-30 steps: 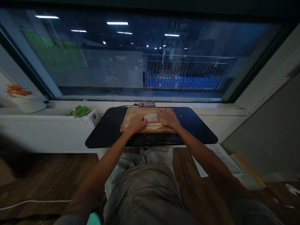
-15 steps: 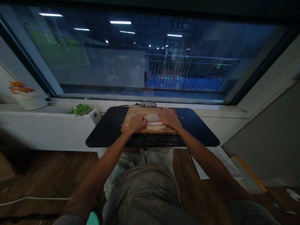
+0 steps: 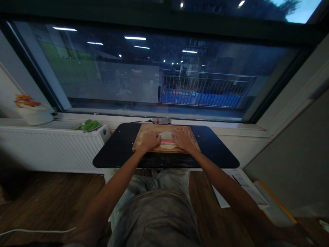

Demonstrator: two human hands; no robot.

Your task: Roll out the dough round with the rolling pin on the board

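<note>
Both hands are down on the wooden board, which sits on the black bench under the window. Between them lies the rolling pin, pale with a red band, right on top of a flat round of dough in the middle of the board. The left hand has its grip curled down over the pin's left end. The right hand looks flatter, fingers apart, the palm pressing on the right end rather than wrapping it. That mismatch looks like the risk: with more weight on one end, the pin could skew and leave the round thin on one side, or tear it. The dough may also stick and lift with the pin. The board's near edge lies close to the bench edge, so a hard push might shift it.
</note>
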